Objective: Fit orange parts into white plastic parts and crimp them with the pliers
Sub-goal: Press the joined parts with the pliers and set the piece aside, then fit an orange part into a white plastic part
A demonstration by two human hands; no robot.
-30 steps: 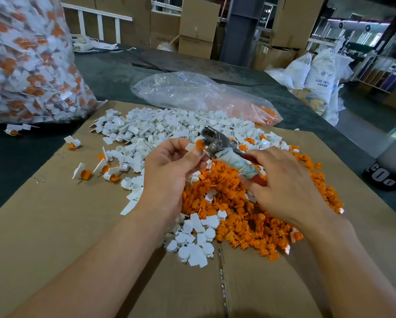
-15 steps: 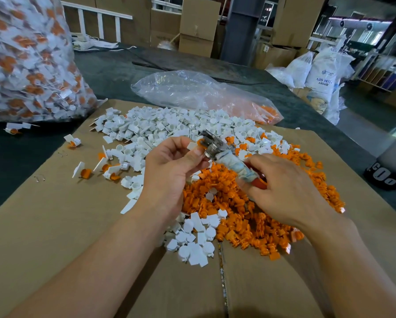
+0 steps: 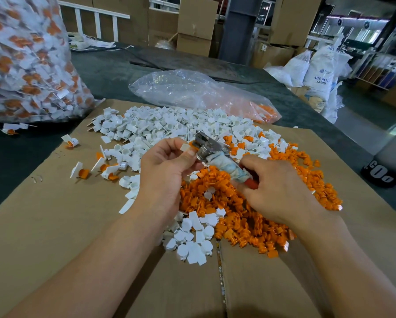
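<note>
My left hand pinches a small white plastic part with an orange part in it, held above the heaps. The metal jaws of the pliers sit against that part's right side. My right hand grips the pliers' cloth-wrapped handles. Below both hands lies a heap of orange parts. A spread of white parts lies behind it and a smaller clump of white parts in front. Whether the jaws are squeezed fully together is hidden.
Everything lies on a cardboard sheet over a dark table. A few assembled pieces lie to the left. A big clear bag of finished pieces stands far left. A flatter plastic bag lies behind the heaps.
Both hands have shifted a little down and towards me with the part and pliers. The pliers' jaws have closed in around the orange part held by my left hand.
</note>
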